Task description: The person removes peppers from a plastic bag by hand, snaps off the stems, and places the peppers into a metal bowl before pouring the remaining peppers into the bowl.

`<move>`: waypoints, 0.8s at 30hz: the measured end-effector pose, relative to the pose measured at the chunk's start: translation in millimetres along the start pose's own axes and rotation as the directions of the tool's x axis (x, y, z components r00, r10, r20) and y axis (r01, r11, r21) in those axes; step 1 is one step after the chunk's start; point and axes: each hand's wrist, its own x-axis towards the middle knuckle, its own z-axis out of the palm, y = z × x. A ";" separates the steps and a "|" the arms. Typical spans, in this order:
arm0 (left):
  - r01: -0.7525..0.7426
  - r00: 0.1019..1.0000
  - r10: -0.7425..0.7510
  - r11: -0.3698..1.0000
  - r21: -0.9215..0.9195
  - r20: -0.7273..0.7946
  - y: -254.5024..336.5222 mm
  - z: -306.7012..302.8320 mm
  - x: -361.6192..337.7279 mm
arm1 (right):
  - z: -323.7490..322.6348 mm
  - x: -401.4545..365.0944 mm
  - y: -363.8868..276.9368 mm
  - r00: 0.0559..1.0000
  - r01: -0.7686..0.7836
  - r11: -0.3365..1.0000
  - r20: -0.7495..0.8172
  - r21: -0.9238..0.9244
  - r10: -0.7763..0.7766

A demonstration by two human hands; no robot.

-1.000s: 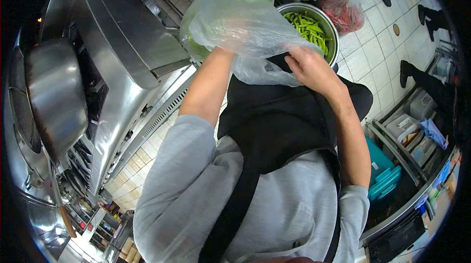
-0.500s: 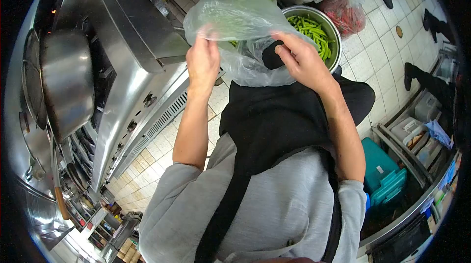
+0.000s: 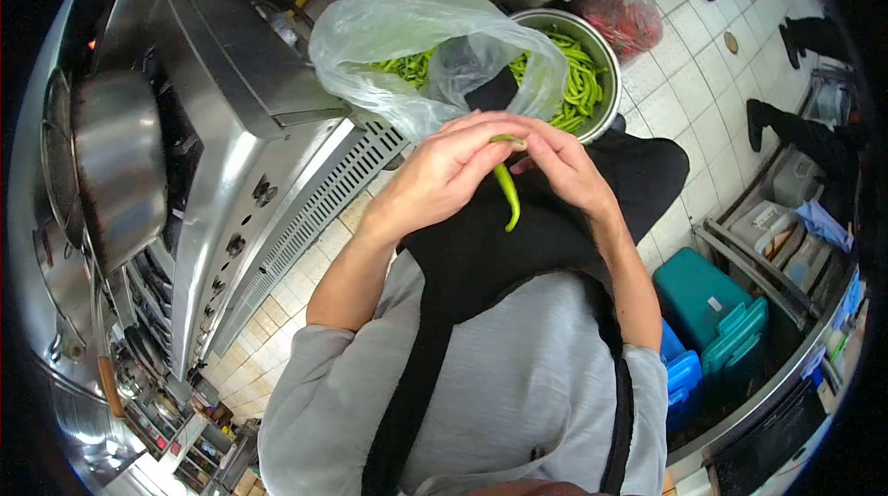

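Note:
In front of my lap, my left hand [image 3: 433, 177] is closed around a long green chili pepper [image 3: 508, 198], whose curved tip hangs down. My right hand [image 3: 566, 165] meets it at the upper end of the pepper, fingertips pinched near the stem; the exact contact is partly hidden. Just beyond both hands, a clear plastic bag [image 3: 370, 33] gapes wide, with more green chilies [image 3: 407, 68] visible inside. To its right, a round metal bowl [image 3: 614, 80] holds many green chilies [image 3: 581, 80], and the bag overlaps its near left side.
A stainless stove [image 3: 217, 209] with a large pot [image 3: 120, 163] is on the left. A bag of red chilies [image 3: 622, 17] lies beyond the bowl. At right are a teal bin [image 3: 703, 297] and a metal cart [image 3: 754, 265]. Other people's dark shoes [image 3: 757, 121] stand on the tiles.
Both hands have let go of the plastic bag's rim and come together nearer my body. A green chili pepper is now between them. The bag's mouth has spread open.

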 end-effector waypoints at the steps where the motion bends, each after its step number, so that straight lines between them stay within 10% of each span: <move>1: -0.007 1.000 0.006 0.996 0.088 0.010 -8.5 12.9 4.7 | -5.0 -8.9 -3.6 1.000 0.005 1.000 0.000 0.018 -0.005; 4: 0.020 0.997 -0.029 0.994 -0.110 -0.077 -21.1 49.6 18.4 | -16.8 -36.3 0.3 0.996 -0.076 0.956 -0.020 0.285 0.085; 8: -0.157 0.981 0.176 0.968 0.197 -0.081 -22.4 63.7 35.0 | -18.0 -57.0 -2.6 0.960 -0.011 0.996 -0.276 0.094 0.036; 10: 0.127 0.983 -0.162 0.939 -0.321 -0.082 -18.0 70.0 39.2 | -19.5 -60.9 8.1 0.935 0.062 0.993 -0.355 0.101 -0.022; 11: 0.185 0.978 -0.204 0.937 -0.296 -0.034 -15.7 69.3 41.8 | -21.9 -65.5 10.6 0.894 0.133 0.986 -0.442 0.102 -0.075; 15: -0.102 0.989 0.081 0.980 -0.172 -0.127 -21.9 86.7 42.8 | -22.4 -80.8 9.6 0.879 0.085 0.992 -0.475 0.091 -0.032; 24: 0.105 0.994 -0.106 0.964 -0.245 0.010 -25.1 85.9 25.3 | -16.7 -90.0 3.5 0.891 0.074 0.965 -0.419 -0.251 -0.177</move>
